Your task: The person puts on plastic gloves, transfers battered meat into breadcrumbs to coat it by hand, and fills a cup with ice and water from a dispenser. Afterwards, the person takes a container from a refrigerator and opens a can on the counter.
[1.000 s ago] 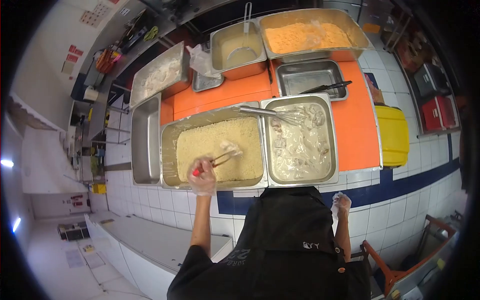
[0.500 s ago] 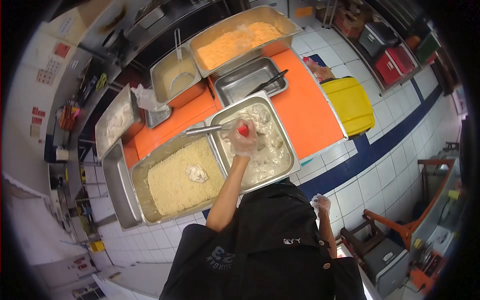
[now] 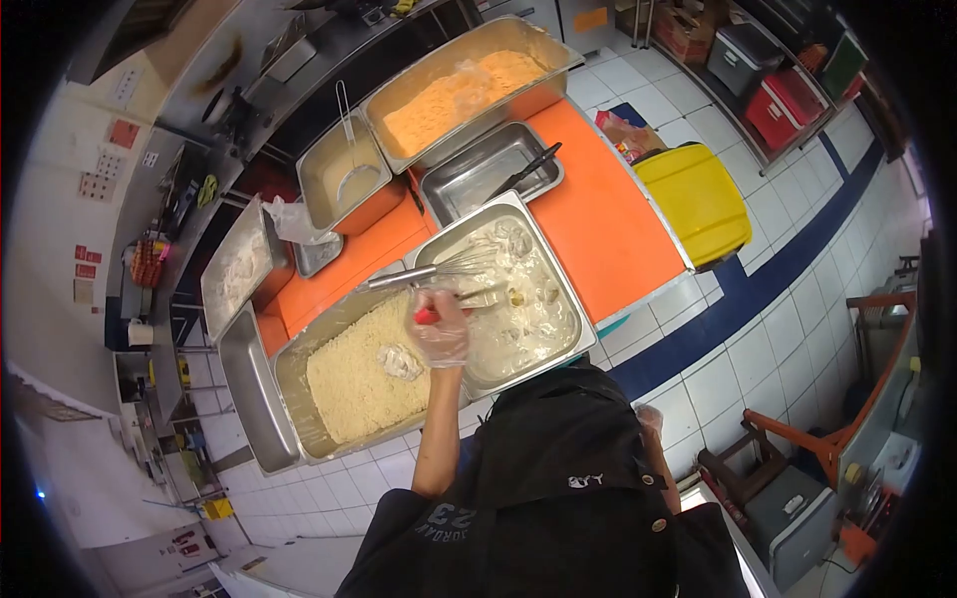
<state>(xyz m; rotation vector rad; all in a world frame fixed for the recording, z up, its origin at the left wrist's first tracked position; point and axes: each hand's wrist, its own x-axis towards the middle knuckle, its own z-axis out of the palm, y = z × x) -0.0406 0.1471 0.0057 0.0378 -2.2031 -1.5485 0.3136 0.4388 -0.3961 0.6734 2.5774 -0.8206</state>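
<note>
My left hand [image 3: 441, 329], in a clear plastic glove, is closed round the red handle of a metal utensil [image 3: 483, 296]. The utensil's end reaches over a steel pan of pale wet batter [image 3: 558, 344] holding several coated pieces. A whisk [image 3: 409, 277] lies across that pan's rim, wires over the batter. Below and left of the hand, one coated lump [image 3: 400, 363] sits on a bed of pale crumbs [image 3: 349, 384] in a deep pan. My right hand [image 3: 650, 419], gloved too, hangs beside my body on the right, partly hidden by black cloth; its fingers are unclear.
On the orange tabletop [image 3: 608, 229] stand a tub of orange crumbs [image 3: 449, 105], a tub with a ladle [image 3: 354, 184], a shallow steel tray [image 3: 469, 179] and a flour pan [image 3: 239, 264]. A yellow lidded bin [image 3: 698, 204] stands to the right. Chairs [image 3: 758, 448] are at lower right.
My left hand has moved left and down, from over the batter to the border between batter and crumbs, drawing the utensil with it. My right hand is now more hidden by the black cloth.
</note>
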